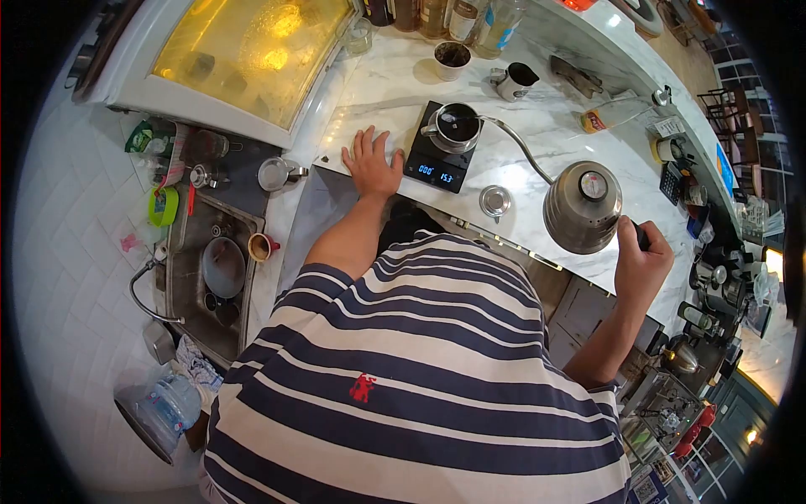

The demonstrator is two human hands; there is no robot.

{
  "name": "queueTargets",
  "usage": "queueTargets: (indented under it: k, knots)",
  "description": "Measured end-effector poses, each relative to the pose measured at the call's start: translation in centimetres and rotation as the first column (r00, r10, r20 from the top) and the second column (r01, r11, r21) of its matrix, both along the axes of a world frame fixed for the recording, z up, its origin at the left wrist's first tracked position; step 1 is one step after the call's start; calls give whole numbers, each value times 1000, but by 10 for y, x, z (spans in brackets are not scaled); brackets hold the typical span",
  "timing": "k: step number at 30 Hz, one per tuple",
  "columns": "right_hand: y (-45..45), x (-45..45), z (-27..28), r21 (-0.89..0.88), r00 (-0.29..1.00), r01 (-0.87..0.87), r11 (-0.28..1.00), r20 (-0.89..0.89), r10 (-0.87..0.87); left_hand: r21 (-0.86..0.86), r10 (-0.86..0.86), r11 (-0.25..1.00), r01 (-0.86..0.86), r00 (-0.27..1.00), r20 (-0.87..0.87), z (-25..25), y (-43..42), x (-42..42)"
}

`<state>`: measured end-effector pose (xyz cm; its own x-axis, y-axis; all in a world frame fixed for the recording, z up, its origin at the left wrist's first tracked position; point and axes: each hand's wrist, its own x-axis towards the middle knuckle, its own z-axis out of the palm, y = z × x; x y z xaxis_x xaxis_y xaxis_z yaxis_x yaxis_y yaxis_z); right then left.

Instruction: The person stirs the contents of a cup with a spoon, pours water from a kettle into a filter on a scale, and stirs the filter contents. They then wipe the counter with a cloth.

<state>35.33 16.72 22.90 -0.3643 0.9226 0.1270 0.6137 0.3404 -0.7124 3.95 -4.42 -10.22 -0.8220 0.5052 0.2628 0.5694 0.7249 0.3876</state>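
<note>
My right hand [642, 256] grips the handle of a steel gooseneck kettle [579, 214]. Its long thin spout reaches left, and the tip is over a small metal cup [428, 131] with dark contents. That cup stands on a black digital scale [420, 157] with lit blue digits. Flat on the marble counter [504, 130] just left of the scale lies my left hand [372, 164], fingers spread, holding nothing. Between scale and kettle sits a small round metal dish [495, 202] with a little handle.
Behind the scale stand a paper cup [452, 59] with dark grounds, a steel pitcher [514, 81] and several bottles [462, 18]. A glass-fronted cabinet [243, 55] is at the back left. Leftward are a glass jug [275, 174], a red cup [261, 246] and a sink [186, 290].
</note>
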Motion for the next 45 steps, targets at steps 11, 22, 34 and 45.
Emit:
queueTargets:
  k: [11, 22, 34, 45]
  knots:
    - [-7, -1, -7, -49, 1000, -23, 999, 11, 24, -2, -5, 1000, 5, 1000, 7, 3, 1, 0]
    - [-2, -17, -15, -21, 1000, -18, 1000, 5, 18, -8, 2, 1000, -2, 1000, 2, 2, 0, 0]
    - [-10, -11, -2, -67, 999, -21, 998, 26, 23, 7, 17, 1000, -17, 1000, 10, 4, 1, 1]
    - [-8, -21, -4, -76, 1000, 18, 997, 13, -17, 19, 3, 1000, -3, 1000, 4, 6, 1, 0]
